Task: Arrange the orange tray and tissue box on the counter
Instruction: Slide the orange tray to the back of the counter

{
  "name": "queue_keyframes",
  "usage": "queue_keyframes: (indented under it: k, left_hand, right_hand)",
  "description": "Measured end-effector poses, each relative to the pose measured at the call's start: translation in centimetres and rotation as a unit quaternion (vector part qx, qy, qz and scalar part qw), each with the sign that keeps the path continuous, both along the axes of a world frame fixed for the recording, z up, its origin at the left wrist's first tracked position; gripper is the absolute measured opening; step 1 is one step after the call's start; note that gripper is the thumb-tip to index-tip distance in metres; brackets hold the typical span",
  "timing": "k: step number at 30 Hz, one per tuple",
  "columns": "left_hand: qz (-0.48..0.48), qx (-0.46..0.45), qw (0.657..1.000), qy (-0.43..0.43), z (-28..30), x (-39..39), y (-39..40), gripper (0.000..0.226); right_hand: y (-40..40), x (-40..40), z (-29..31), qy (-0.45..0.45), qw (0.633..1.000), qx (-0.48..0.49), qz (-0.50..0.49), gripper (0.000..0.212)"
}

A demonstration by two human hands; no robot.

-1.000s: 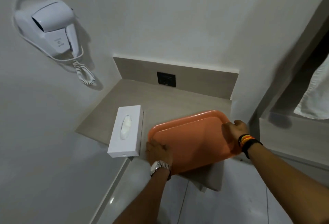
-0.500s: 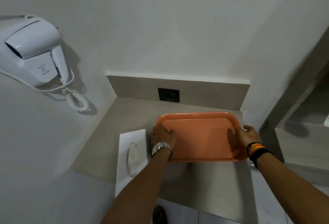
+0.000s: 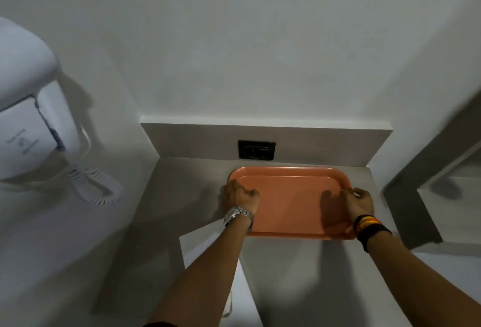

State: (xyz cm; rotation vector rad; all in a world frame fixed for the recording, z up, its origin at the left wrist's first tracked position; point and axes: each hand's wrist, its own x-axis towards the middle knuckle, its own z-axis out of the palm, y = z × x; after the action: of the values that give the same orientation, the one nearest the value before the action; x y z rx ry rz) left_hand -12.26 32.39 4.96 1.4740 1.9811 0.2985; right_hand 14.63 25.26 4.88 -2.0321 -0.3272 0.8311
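Observation:
The orange tray (image 3: 289, 196) lies flat on the grey counter (image 3: 187, 191), close to the back wall and toward the right corner. My left hand (image 3: 240, 195), with a metal watch on the wrist, grips the tray's left edge. My right hand (image 3: 358, 203), with dark and orange wristbands, holds the tray's right edge. The white tissue box (image 3: 205, 251) sits at the counter's front left, mostly hidden under my left forearm.
A white wall-mounted hair dryer (image 3: 23, 108) with a coiled cord (image 3: 96, 186) hangs on the left wall. A black socket plate (image 3: 256, 150) sits in the backsplash behind the tray. A wall and a lower shelf (image 3: 447, 212) stand to the right.
Both hands have pushed the tray back toward the wall and squared it with the counter. The view has moved closer, so the tissue box now lies under my left forearm.

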Motion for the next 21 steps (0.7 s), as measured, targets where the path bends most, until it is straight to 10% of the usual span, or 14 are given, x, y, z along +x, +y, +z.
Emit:
queue_keyframes:
  k: [15,21]
  left_hand:
    - [-0.035,0.016,0.999,0.012,-1.9,-3.0,1.4,0.079]
    - [-0.125,0.067,0.984,0.109,-2.7,-1.6,-2.8,0.078]
  right_hand:
    - [0.9,-3.1,-1.8,-0.034,0.999,0.002,0.041,0.049]
    - [-2.4,-5.3,-3.0,-0.314,0.920,-0.013,0.234,0.061]
